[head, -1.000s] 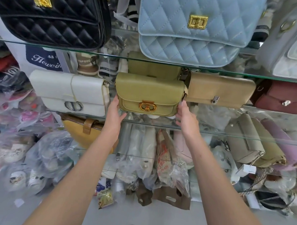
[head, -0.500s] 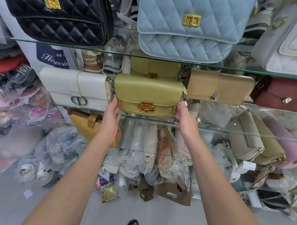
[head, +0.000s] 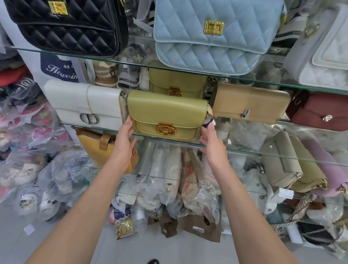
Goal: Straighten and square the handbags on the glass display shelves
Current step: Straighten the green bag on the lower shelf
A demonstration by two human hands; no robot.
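An olive-green handbag [head: 167,112] with a gold clasp stands upright at the front of the middle glass shelf [head: 247,151]. My left hand [head: 125,138] touches its lower left corner with straight fingers. At the bag's lower right corner my right hand [head: 212,145] is open, its fingertips at or just off the bag. A second olive bag [head: 177,82] stands behind it. A white bag [head: 85,104] is to the left and a tan bag [head: 249,103] to the right.
The upper glass shelf [head: 132,60] carries a black quilted bag [head: 62,19], a light-blue quilted bag [head: 212,32] and a white bag [head: 330,50]. A maroon bag [head: 325,111] sits far right. A mustard bag [head: 101,149] and beige bags [head: 286,165] lie lower. Plastic-wrapped goods [head: 167,181] crowd below.
Both hands have slid down from the olive bag's sides to its lower corners and loosened. The bag now stands more squarely on the shelf. The view has shifted slightly.
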